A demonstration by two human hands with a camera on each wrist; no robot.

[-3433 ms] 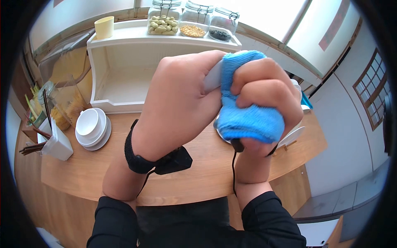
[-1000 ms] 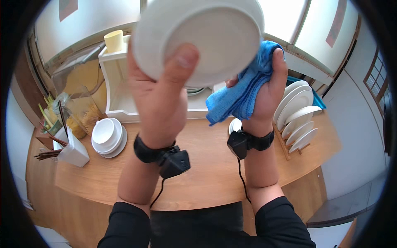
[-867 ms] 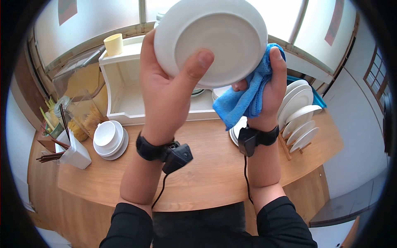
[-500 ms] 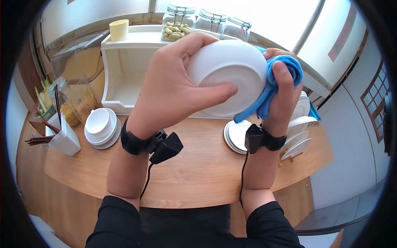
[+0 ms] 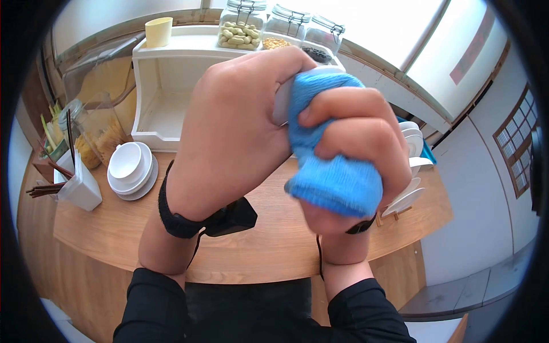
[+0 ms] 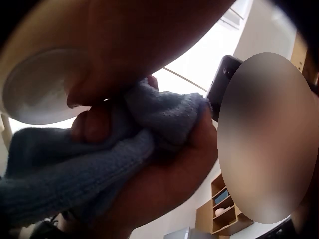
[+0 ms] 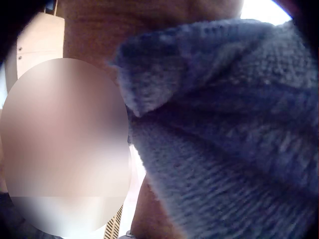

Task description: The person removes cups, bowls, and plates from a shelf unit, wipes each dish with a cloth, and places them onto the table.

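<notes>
Raised over the table, my left hand grips a white plate by its side, seen from the back of the hand. Only a sliver of the plate shows in the head view; more of its pale round face appears in the left wrist view. My right hand has its fingers curled round a blue cloth, bunched over the plate's right side. Folds of that cloth fill much of the right wrist view. Cloth and hands hide the rest of the plate.
Stacked white dishes with a cup on top and a white chopstick holder stand at left. White plates stand in a wooden rack at right. Behind the hands is a white shelf bearing glass jars and a yellow cup.
Half a second ago the plate's underside faced the head camera; the hands have since turned it mostly out of sight. My right fingers have wrapped the cloth over its side.
</notes>
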